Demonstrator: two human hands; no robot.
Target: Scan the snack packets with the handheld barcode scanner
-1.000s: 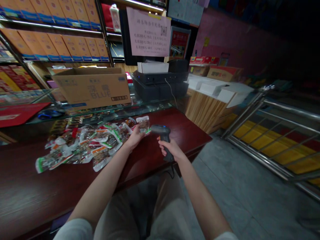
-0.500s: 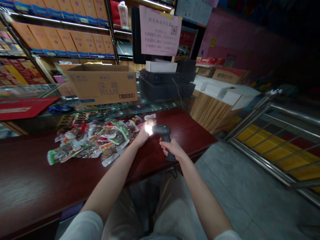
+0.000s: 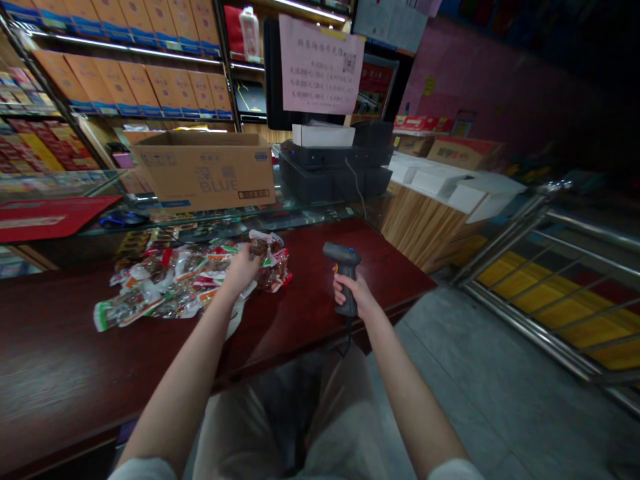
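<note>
My left hand is over the right end of a heap of clear snack packets with red, green and white labels. Its fingers grip a small clear packet with a white top edge, and part of that packet is hidden by them. My right hand is shut around the handle of a dark grey handheld barcode scanner, whose cord hangs down below it. The heap lies on a dark red wooden counter, and the scanner is held above the counter, apart from the packets.
Behind the counter is a glass display top carrying a cardboard box, a dark mouse and a red mat. A black printer-like machine stands to the right. A metal railing runs along the right.
My left hand has moved left with the packet, from beside the scanner's nose to over the heap. The scanner has moved right and tilted upright, and the bright flash seen earlier is gone.
</note>
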